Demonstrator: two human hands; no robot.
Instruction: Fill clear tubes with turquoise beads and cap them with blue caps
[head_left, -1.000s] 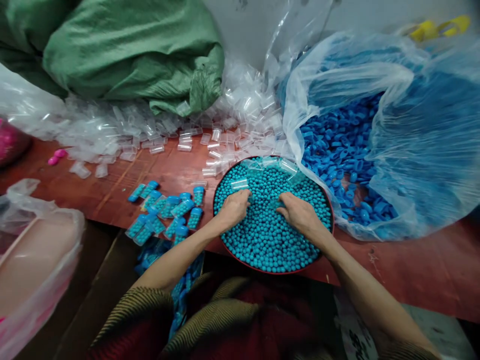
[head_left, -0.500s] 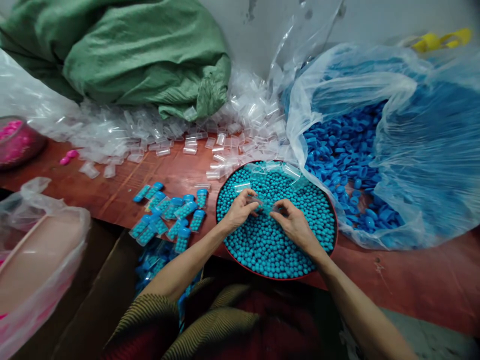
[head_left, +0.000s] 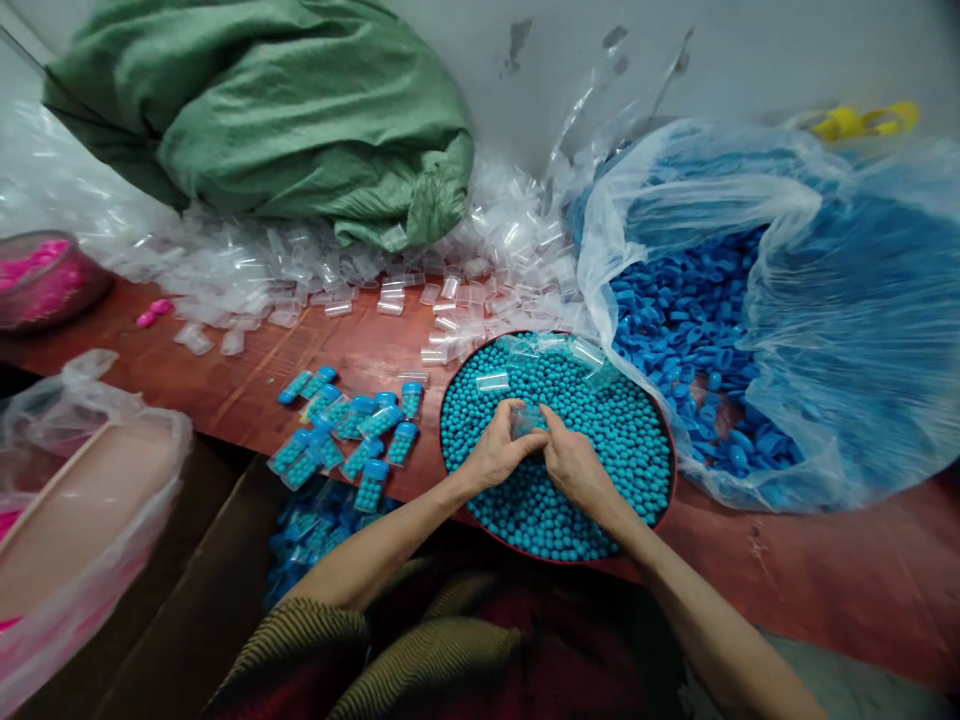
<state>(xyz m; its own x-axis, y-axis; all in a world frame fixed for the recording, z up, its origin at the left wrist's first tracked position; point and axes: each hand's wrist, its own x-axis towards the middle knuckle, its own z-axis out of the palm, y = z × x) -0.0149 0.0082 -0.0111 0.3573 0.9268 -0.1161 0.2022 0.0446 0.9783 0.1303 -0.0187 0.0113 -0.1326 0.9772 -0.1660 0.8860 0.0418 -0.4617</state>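
A round red-rimmed tray (head_left: 670, 480) full of small turquoise balls (head_left: 555, 520) stands at the table's front edge. Over its middle, my left hand (head_left: 501, 445) is closed on a clear plastic container (head_left: 528, 420). My right hand (head_left: 574, 455) meets it there, its fingers pressed against the container's right side; whether balls are inside is hard to tell. An empty clear container (head_left: 492, 383) lies on the balls, with more at the tray's back. Left of the tray lie several filled containers with blue caps (head_left: 403, 442).
Clear containers (head_left: 300, 270) are heaped along the back beneath a green cloth sack (head_left: 300, 120). A plastic bag of blue caps (head_left: 690, 300) stands right. A bowl of pink pieces (head_left: 82, 290) is far left, above a bagged box (head_left: 97, 490). More filled packs (head_left: 319, 530) lie below the table edge.
My two hands have come together over the tray, around the clear container. The camera view has shifted slightly, so the surroundings appear lower and mostly further right.
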